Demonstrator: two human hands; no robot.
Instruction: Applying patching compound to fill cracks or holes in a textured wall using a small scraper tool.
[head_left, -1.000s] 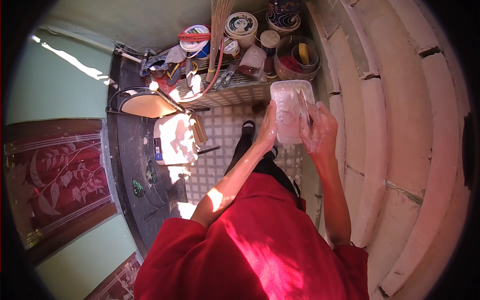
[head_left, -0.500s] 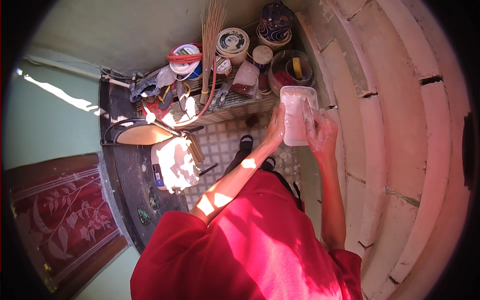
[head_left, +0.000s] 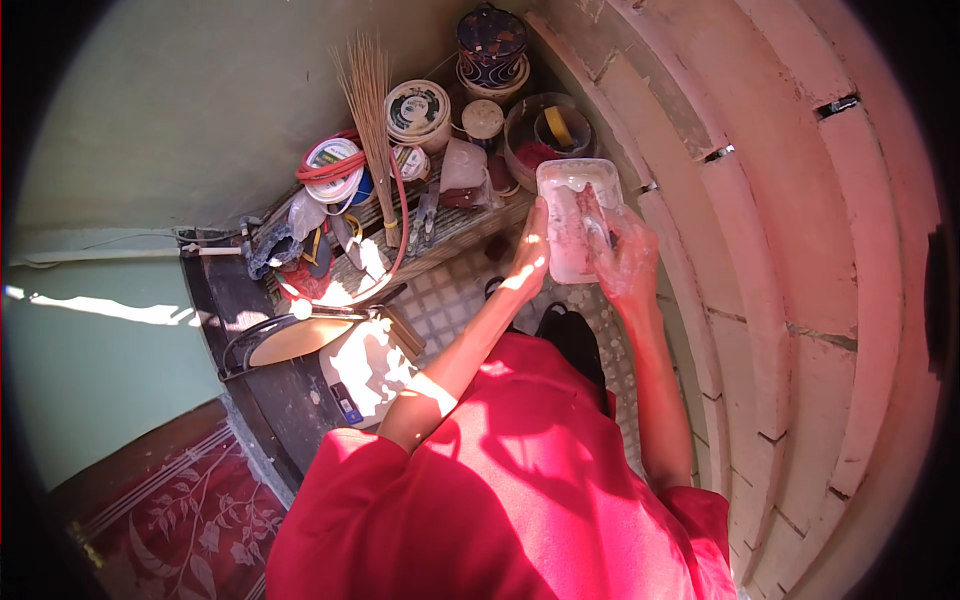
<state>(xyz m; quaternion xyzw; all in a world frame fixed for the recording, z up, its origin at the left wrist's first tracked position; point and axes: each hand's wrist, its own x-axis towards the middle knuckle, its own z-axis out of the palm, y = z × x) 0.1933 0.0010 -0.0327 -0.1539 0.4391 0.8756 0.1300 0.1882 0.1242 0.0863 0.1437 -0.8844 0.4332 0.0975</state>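
My left hand (head_left: 533,250) grips the side of a rectangular clear plastic tub (head_left: 573,277), holding it up in front of my red shirt. White and pinkish paste (head_left: 566,225) smears the tub's inside, with a wetter white patch at its far end. My right hand (head_left: 630,258) reaches in from the right side, fingers stretched down into the paste and coated with it. The fingertips are partly hidden by the hand and the paste.
Curved pinkish steps or ledges (head_left: 745,250) rise at my right. A low bench (head_left: 450,230) ahead carries paint buckets (head_left: 418,112), a stick broom (head_left: 372,120), a red hose (head_left: 403,215) and a basin (head_left: 515,140). A chair (head_left: 300,345) stands left, with a phone (head_left: 346,402) nearby.
My view has turned, so the surroundings have shifted. My right fingers have bent deeper into the tub, and the paste looks more scraped, with pinkish streaks. My left hand keeps its hold.
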